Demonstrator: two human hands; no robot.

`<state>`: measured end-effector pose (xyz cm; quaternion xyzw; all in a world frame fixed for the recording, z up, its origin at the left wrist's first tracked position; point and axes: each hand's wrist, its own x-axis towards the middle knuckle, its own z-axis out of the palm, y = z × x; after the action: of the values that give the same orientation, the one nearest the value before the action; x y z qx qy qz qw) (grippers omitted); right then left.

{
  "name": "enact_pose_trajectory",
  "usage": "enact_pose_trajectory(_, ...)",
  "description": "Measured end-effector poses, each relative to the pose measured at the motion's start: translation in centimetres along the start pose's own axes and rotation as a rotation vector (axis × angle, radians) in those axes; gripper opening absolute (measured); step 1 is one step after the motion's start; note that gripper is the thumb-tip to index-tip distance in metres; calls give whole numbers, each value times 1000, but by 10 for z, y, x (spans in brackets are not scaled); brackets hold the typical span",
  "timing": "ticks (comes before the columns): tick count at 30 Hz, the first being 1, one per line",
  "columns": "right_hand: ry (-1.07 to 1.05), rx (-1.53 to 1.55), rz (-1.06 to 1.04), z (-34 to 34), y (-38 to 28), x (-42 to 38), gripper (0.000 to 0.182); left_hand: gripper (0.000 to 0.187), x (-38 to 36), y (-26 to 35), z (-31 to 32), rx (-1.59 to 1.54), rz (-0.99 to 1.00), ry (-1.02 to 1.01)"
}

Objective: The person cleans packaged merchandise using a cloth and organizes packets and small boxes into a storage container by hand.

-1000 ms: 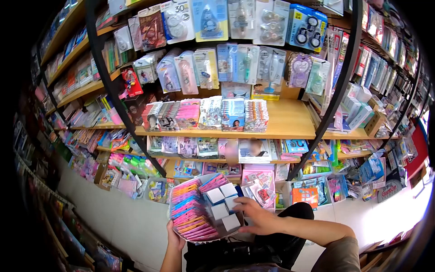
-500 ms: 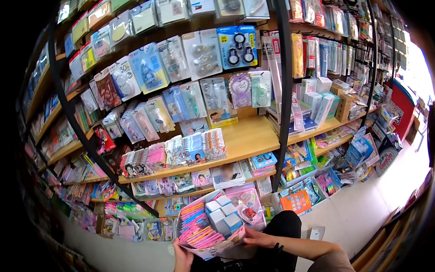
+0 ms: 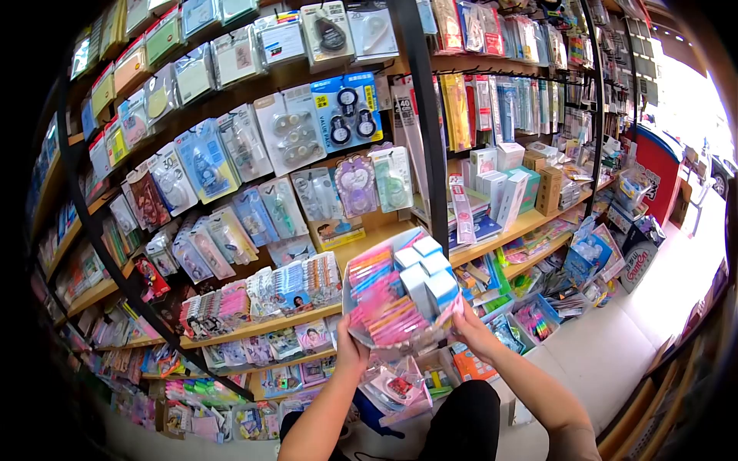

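I hold up a pink-edged box [image 3: 411, 343] in front of the shelf, with a hand on each side. My left hand [image 3: 352, 347] grips its near left corner and my right hand [image 3: 470, 332] grips its right side. Inside, slim pink and orange packets [image 3: 396, 324] stand in rows on the left and front. Several small white-and-blue cartons [image 3: 427, 270] fill the right part. The box tilts toward me, and its underside is hidden. Beneath it, near my knees, lies a pink bin [image 3: 419, 407] with a packaged item in it.
A wooden shelf [image 3: 369, 244] holds rows of upright small packs [image 3: 296, 284]. Blister packs [image 3: 288, 131] hang above. A black upright post [image 3: 432, 154] stands just behind the box. Plastic bins [image 3: 534, 319] sit low at the right, beside the tiled floor [image 3: 607, 330].
Both hands have raised the box from near my knees to the shelf's height, slightly to the right. The pink bin beneath is now more exposed. The view has shifted right.
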<state>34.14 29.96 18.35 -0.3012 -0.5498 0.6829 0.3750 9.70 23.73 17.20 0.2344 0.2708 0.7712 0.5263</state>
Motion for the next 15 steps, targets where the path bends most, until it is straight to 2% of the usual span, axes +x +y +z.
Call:
enact_pose_trajectory(3, -2, -15, -20, -5, -11, 38, 54, 49, 40, 0, 10, 14, 11, -6)
enact_pose_trajectory(6, -26, -34, -190, -11, 1, 80, 54, 47, 70, 0, 25, -2, -30, -21)
enact_pose_trajectory(9, 123, -98, -56, -20, 23, 118, 61, 46, 103, -8, 25, 5, -67, -33)
enact_pose_trajectory(10, 200, -52, -61, -20, 36, 130, 61, 46, 119, -13, 20, 11, -52, -30)
enact_pose_trajectory(13, 367, -161, -215, -29, 81, 168, 61, 46, 142, -10, 16, -4, -60, -56)
enact_pose_trajectory(14, 280, -153, -163, -25, 63, 154, 61, 47, 146, -9, 12, 14, -57, -70)
enact_pose_trajectory(15, 278, -165, -178, -22, 56, 146, 64, 48, 153, -11, 12, 31, -53, -91)
